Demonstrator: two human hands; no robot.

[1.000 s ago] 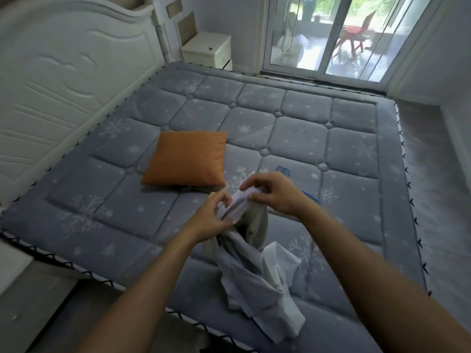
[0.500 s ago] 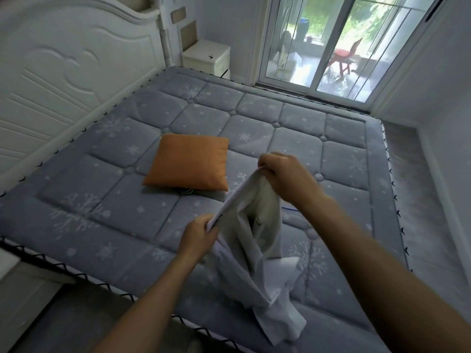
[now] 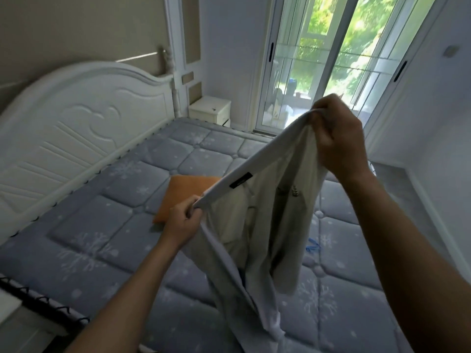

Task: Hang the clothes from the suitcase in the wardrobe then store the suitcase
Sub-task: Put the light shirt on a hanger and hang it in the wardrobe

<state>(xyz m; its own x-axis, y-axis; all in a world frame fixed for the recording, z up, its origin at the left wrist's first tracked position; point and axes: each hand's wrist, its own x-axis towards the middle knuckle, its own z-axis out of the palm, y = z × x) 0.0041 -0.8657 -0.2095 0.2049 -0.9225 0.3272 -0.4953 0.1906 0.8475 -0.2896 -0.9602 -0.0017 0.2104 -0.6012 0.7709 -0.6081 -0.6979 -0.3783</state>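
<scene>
Head view: my left hand [image 3: 184, 222] and right hand [image 3: 339, 138] pinch the pale garment [image 3: 257, 225], fingers curled tight. It hangs above the mattress [image 3: 107, 225].

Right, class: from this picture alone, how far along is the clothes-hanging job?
Done: one garment is lifted over the bed. In hand: the left hand and right hand grip its top edge, stretching it open between them. Left: it is on no hanger; neither wardrobe nor suitcase is in view, so hanging and storing appear not yet done.
</scene>
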